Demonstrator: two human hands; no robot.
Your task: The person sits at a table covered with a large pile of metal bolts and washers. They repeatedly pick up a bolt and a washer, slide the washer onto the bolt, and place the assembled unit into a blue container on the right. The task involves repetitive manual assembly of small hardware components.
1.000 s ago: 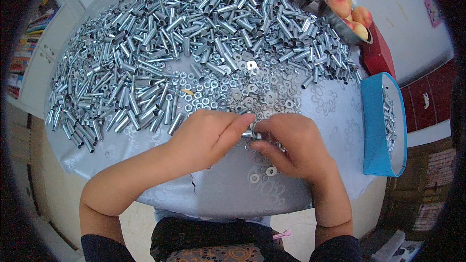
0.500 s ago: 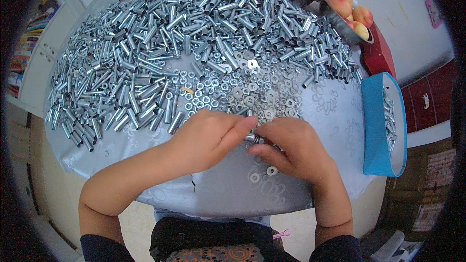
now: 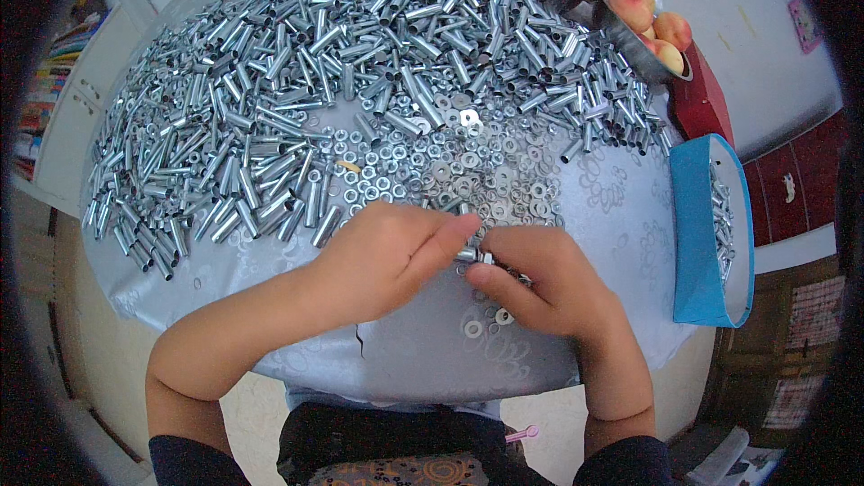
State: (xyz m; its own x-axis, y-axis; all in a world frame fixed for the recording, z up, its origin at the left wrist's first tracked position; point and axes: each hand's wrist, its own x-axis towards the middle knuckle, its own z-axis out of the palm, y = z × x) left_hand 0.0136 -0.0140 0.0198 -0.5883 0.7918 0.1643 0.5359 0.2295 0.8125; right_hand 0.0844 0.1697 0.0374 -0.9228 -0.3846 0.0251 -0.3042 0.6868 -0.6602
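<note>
At centre frame, the left hand [image 3: 382, 256] and right hand [image 3: 540, 283] pinched one small, shiny steel sleeve [image 3: 472, 255] between closed fingertips; it looked light, rigid and slippery, best gripped at its ends.

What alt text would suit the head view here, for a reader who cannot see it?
Two bare hands, left hand and right hand, meet over a grey table, pinching a small metal part between their fingertips. Beyond them lies a wide heap of metal sleeves and washers, with a blue box at right and bowls of peaches behind.

Home table [image 3: 576, 207] (fruit bowl [image 3: 643, 49], bookshelf [image 3: 49, 99])
</note>
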